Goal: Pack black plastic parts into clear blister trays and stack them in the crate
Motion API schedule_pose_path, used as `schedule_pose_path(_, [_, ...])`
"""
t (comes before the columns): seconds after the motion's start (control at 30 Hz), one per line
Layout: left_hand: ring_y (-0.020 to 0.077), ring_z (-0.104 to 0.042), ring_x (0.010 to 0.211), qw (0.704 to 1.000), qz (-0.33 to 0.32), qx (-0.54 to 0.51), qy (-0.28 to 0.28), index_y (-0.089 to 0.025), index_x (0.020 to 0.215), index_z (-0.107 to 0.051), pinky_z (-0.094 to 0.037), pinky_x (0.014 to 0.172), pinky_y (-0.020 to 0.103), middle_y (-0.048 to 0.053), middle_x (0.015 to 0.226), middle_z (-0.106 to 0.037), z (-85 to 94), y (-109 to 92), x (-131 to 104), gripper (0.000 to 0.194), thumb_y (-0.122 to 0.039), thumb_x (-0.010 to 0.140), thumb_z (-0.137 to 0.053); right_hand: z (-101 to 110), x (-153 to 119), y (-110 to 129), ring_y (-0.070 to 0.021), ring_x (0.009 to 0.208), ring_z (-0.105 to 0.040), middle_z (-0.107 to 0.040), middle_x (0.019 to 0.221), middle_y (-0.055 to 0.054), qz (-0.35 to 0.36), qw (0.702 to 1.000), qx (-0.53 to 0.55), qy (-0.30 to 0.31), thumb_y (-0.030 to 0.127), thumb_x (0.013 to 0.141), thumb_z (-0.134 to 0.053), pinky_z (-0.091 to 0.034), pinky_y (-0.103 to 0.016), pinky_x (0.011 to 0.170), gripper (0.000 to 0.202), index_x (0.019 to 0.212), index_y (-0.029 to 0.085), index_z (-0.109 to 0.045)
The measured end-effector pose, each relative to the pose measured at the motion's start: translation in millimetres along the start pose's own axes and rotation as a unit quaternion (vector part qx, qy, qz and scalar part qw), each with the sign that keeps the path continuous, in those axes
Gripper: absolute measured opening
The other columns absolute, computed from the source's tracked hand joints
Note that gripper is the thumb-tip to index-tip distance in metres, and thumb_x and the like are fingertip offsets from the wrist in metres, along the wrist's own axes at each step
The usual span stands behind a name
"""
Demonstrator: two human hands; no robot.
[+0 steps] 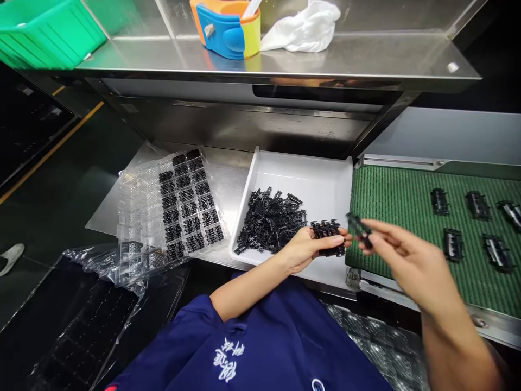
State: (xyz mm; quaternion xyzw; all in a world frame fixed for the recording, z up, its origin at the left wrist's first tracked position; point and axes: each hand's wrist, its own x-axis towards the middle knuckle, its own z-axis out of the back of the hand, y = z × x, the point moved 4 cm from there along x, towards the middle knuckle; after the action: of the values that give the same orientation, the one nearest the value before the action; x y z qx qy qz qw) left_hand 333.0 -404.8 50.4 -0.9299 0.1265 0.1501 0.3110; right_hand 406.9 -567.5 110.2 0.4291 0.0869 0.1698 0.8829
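Left hand (304, 250) cups a row of black parts (326, 237) over the white tray (321, 182), likely to keep them lined up — right hand (401, 251) pinches one black piece (359, 228) by the end of the green belt (393, 198). Loose parts (271, 221) lie heaped within reach; others (453, 244) sit spaced along the belt, apparently so none tangle.

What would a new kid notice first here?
Probably the green belt on the right, dotted with black parts. Then the black heap in the white tray in the middle, with the left hand holding a bunch and the right hand one part. A bright green bin at top left and an orange, blue and yellow holder on the shelf pop out.
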Motion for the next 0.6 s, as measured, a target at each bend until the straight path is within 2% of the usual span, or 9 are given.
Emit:
schedule_pose_path(0.07, [0.0182, -0.069, 0.092, 1.000, -0.010, 0.007, -0.003, -0.015, 0.096, -0.077, -0.047, 0.099, 0.037, 0.008, 0.098, -0.076, -1.1, -2, 0, 0.051, -0.038, 0.055, -0.094, -16, -24, 11, -0.0196, 0.074, -0.074, -0.077, 0.095, -0.005, -0.009, 0.998, 0.051, 0.034, 0.056, 0.088, -0.061, -0.062, -0.033, 0.073, 0.049, 0.122, 0.023, -0.069])
schedule_pose_path(0.2, [0.0184, -0.069, 0.091, 1.000, -0.015, 0.010, -0.001, -0.014, 0.097, -0.077, -0.047, 0.097, 0.036, 0.008, 0.097, -0.075, -3.1, -6, -2, 0.055, -0.041, 0.053, -0.094, -25, -37, 18, -0.0181, 0.068, -0.073, -0.076, 0.085, -0.002, -0.010, 0.999, 0.039, -0.017, 0.053, 0.091, -0.062, -0.062, -0.031, 0.069, 0.048, 0.128, 0.024, -0.065])
schedule_pose_path(0.27, [0.0176, -0.068, 0.088, 1.000, -0.016, 0.015, -0.008, -0.013, 0.095, -0.077, -0.048, 0.094, 0.034, 0.008, 0.094, -0.075, -2.8, -7, -3, 0.054, -0.040, 0.052, -0.095, -24, -37, 21, -0.0197, 0.070, -0.072, -0.076, 0.085, -0.003, 0.038, 0.998, -0.033, -0.035, 0.049, 0.094, -0.058, -0.060, -0.032, 0.067, 0.038, 0.121, 0.024, -0.069])
schedule_pose_path(0.33, [0.0159, -0.067, 0.084, 1.000, -0.009, 0.025, -0.014, -0.012, 0.091, -0.076, -0.049, 0.090, 0.032, 0.007, 0.090, -0.075, -1.9, -8, -4, 0.051, -0.038, 0.051, -0.095, -22, -37, 29, -0.0242, 0.080, -0.071, -0.076, 0.092, -0.006, 0.122, 0.981, -0.141, -0.048, 0.044, 0.098, -0.054, -0.058, -0.039, 0.076, 0.031, 0.110, 0.023, -0.073])
schedule_pose_path(0.4, [0.0153, -0.066, 0.082, 0.999, 0.008, 0.029, -0.018, -0.012, 0.091, -0.076, -0.050, 0.089, 0.032, 0.006, 0.089, -0.074, -1.1, -8, -6, 0.050, -0.037, 0.052, -0.095, -19, -38, 36, -0.0289, 0.093, -0.068, -0.074, 0.101, -0.009, 0.190, 0.956, -0.217, -0.054, 0.040, 0.100, -0.052, -0.053, -0.047, 0.088, 0.029, 0.110, 0.022, -0.072])
schedule_pose_path(0.47, [0.0159, -0.066, 0.082, 0.999, 0.035, 0.025, -0.009, -0.013, 0.093, -0.076, -0.052, 0.087, 0.034, 0.006, 0.091, -0.074, -1.4, -8, -8, 0.051, -0.037, 0.052, -0.094, -13, -37, 41, -0.0301, 0.103, -0.066, -0.070, 0.112, -0.011, 0.222, 0.947, -0.227, -0.056, 0.037, 0.100, -0.053, -0.050, -0.049, 0.096, 0.032, 0.125, 0.022, -0.066])
schedule_pose_path(0.5, [0.0161, -0.067, 0.081, 0.998, 0.050, 0.023, -0.001, -0.013, 0.094, -0.075, -0.053, 0.086, 0.035, 0.006, 0.092, -0.074, -1.9, -8, -8, 0.051, -0.037, 0.053, -0.094, -10, -36, 43, -0.0300, 0.109, -0.064, -0.067, 0.121, -0.012, 0.234, 0.947, -0.215, -0.047, 0.038, 0.099, -0.055, -0.050, -0.048, 0.099, 0.040, 0.136, 0.023, -0.059])
schedule_pose_path(0.6, [0.0153, -0.067, 0.078, 0.994, 0.091, 0.040, 0.035, -0.013, 0.095, -0.075, -0.053, 0.083, 0.034, 0.006, 0.090, -0.074, -3.8, -9, -11, 0.049, -0.034, 0.055, -0.093, -6, -30, 46, -0.0303, 0.130, -0.055, -0.052, 0.148, -0.011, 0.295, 0.938, -0.176, 0.050, 0.048, 0.095, -0.059, -0.047, -0.045, 0.108, 0.070, 0.157, 0.028, -0.032])
